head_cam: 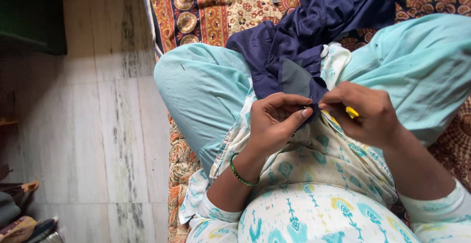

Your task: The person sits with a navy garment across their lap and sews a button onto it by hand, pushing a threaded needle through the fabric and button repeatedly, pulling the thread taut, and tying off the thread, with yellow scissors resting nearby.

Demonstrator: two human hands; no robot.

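A person sits cross-legged on a patterned orange, red and cream floor mat (206, 7), seen from above, with a dark navy blue piece of cloth (314, 22) draped across the lap and trailing away over the mat. The left hand (274, 120), a thin green bangle (240, 174) on its wrist, pinches the near edge of the navy cloth between thumb and fingers, just where the fabric folds over the lap. The right hand (365, 113) is closed in a pinch beside it, fingertips almost meeting those of the left at the cloth's edge; a small yellow object (352, 111) shows inside its grip, too hidden to identify. A fine needle or pin seems to glint between the two hands, though it is too small to be sure. The person wears light turquoise trousers (206, 86) and a white tunic printed in teal and yellow (314, 194). To the left lies a pale grey streaked marble tile floor (98, 125).
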